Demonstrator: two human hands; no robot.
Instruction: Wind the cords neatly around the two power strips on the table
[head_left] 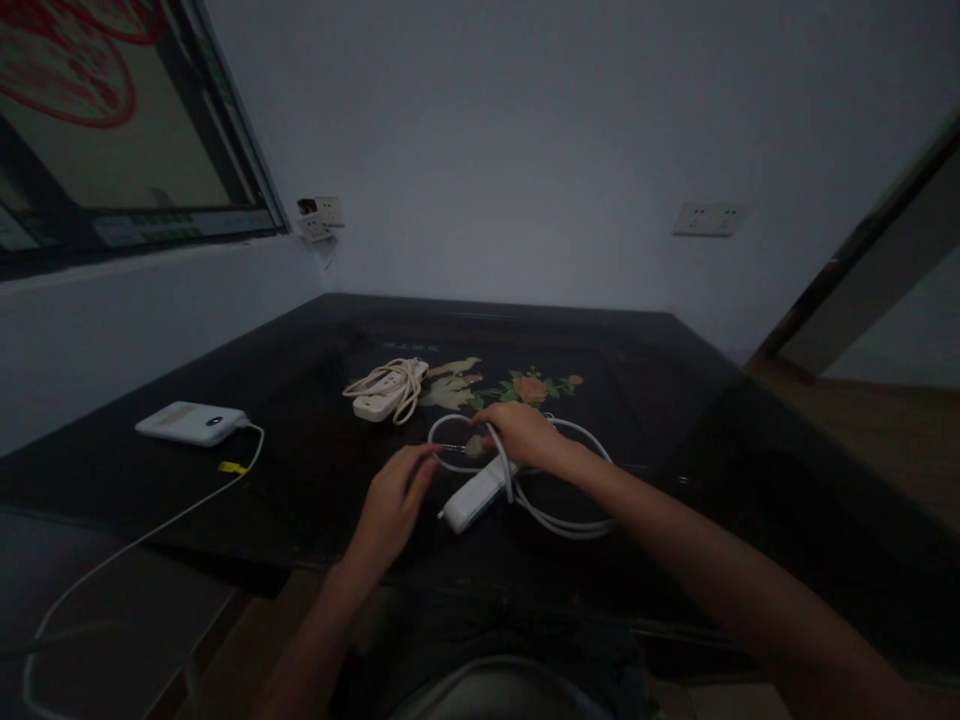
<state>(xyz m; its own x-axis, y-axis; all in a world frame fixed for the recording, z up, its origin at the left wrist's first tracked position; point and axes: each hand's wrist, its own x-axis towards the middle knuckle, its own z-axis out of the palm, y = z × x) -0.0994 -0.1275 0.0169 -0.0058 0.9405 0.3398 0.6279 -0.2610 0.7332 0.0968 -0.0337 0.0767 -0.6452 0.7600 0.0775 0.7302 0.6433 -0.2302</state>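
Observation:
On a dark glossy table, my right hand (517,428) is closed around a white cable (501,452) and a greyish plug-like end (475,447). A thin shiny strip (454,448) runs leftward from that end. At the strip's other tip, the thumb and fingers of my left hand (396,490) come together; the exact contact is too dim to make out. Below my right hand lies a white oblong block (474,500), like a power strip or adapter. Loops of white cable (574,527) spread to its right, partly hidden under my right forearm.
A white power strip (379,400) wrapped in its own cord lies farther back. At left is a white box-shaped device (191,424) with a cable hanging over the table's front edge, beside a yellow tag (232,467). Wall sockets (709,219) are on the back wall.

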